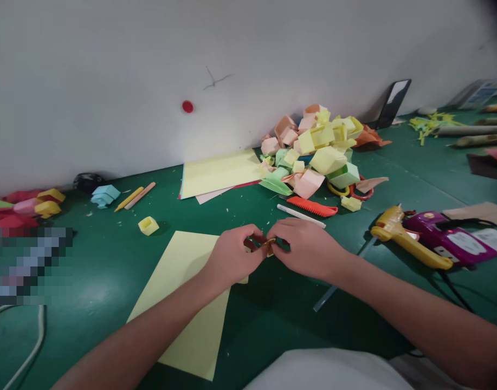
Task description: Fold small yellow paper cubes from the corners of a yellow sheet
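My left hand (234, 254) and my right hand (307, 246) meet over the green table (110, 260), fingers pinched together on a small folded yellow paper piece (269, 246) held between them. Most of the piece is hidden by my fingers. A yellow paper sheet (187, 303) lies flat under my left hand and forearm. A small finished yellow paper box (148, 225) stands to the left of the sheet.
A heap of folded paper boxes (313, 151) lies by the wall, next to stacked sheets (219, 172). An orange comb (312, 206), white pen (300, 215), yellow glue gun (408, 241), purple tool (451, 238), pencils (135, 197) and a blue paper box (105, 195) lie around.
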Demonstrator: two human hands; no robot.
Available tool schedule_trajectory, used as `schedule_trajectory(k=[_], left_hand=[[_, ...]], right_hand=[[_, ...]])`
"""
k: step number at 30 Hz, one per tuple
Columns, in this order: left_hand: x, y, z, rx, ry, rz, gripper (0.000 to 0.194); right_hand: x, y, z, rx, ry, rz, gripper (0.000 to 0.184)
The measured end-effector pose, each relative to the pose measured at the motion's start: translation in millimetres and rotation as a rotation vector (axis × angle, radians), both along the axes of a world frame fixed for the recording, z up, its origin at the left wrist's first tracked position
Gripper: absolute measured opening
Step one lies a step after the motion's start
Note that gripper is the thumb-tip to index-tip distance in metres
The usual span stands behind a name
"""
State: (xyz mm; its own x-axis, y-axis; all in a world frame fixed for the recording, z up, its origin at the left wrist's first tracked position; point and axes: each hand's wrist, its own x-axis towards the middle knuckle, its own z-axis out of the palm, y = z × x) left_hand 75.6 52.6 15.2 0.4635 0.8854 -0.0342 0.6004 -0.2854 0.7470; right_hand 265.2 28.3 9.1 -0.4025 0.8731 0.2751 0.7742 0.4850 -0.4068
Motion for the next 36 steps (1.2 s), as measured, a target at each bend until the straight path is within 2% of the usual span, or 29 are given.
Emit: schedule_trajectory(k=[5, 9, 16, 23, 27, 29, 31, 33, 36], left_hand=[[7, -4, 2.9, 0.213, 0.287, 0.052, 0.011], [10, -3, 2.5, 0.327, 0.398, 0.039, 0.009], [6, 4, -3.0, 0.352, 0.433, 0.007, 0.008], [6, 10, -9.7, 0.338, 0.377, 0.004, 0.007], [5, 12, -11.9, 0.335, 0.352, 0.002, 0.007], [3, 13, -10.7, 0.327, 0.332, 0.003, 0.008], [1, 14, -8.0, 0.321, 0.307, 0.003, 0.009], [-3, 15, -4.2, 0.304, 0.255, 0.002, 0.012], [-7, 17, 1.7, 0.263, 0.079, -0.004, 0.014]], right_hand=[[-4, 1, -5.4, -0.034, -0.009, -0.049, 0.013], [-7, 0, -6.5, 0.032, -0.062, -0.101, 0.011], [-20, -4, -7.3, 0.282, -0.252, -0.132, 0.012], [-21, -4, -9.2, 0.249, -0.283, -0.152, 0.016], [-21, -5, -5.8, 0.212, -0.237, -0.149, 0.011], [-17, -5, -2.8, 0.152, -0.140, -0.163, 0.010], [-11, -1, -0.9, 0.023, 0.026, -0.188, 0.013], [-2, 6, -1.6, -0.174, 0.244, -0.195, 0.017], [6, 18, -6.6, -0.512, 0.571, -0.125, 0.024]])
